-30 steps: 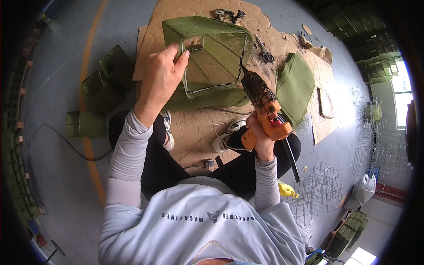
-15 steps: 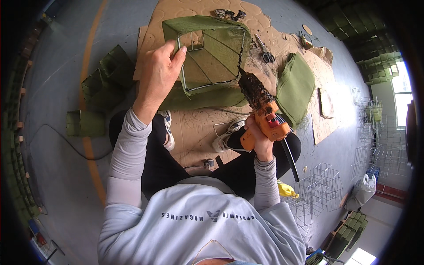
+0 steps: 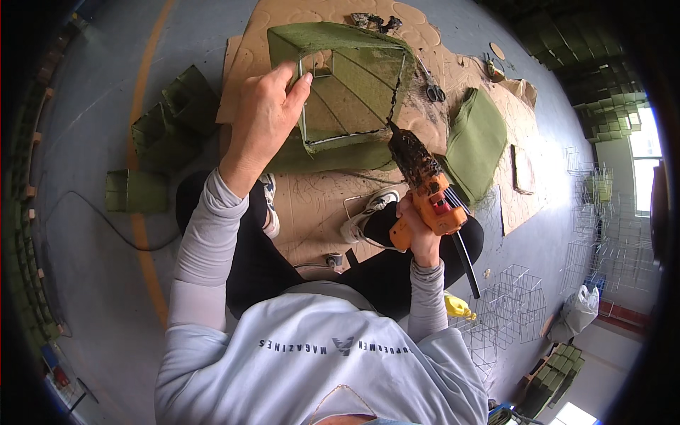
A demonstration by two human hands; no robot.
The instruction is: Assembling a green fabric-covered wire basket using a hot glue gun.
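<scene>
Step in hand, as judged: dark glue going onto the rim of a green fabric box (image 3: 347, 35), which lies on cardboard (image 3: 312, 202) ahead of the person, wire-edged opening facing the wearer. Left hand (image 3: 263, 105): thumb and fingers pinched together on the rim's left side. Right hand (image 3: 419, 237): fingers clamped round the handle of an orange glue gun (image 3: 433, 202), its blackened nozzle at the rim's lower right corner; contact cannot be told. Next move probably calls for a steady left pinch and the tip kept close along the edge. Surface: cardboard stained; scissors (image 3: 434, 92) and folded green fabric (image 3: 478, 145) right of the box. Room: grey floor (image 3: 92, 248), smaller green boxes (image 3: 138, 193) at left, bare wire frames (image 3: 520, 294) at right, bright window (image 3: 644, 152) beyond.
</scene>
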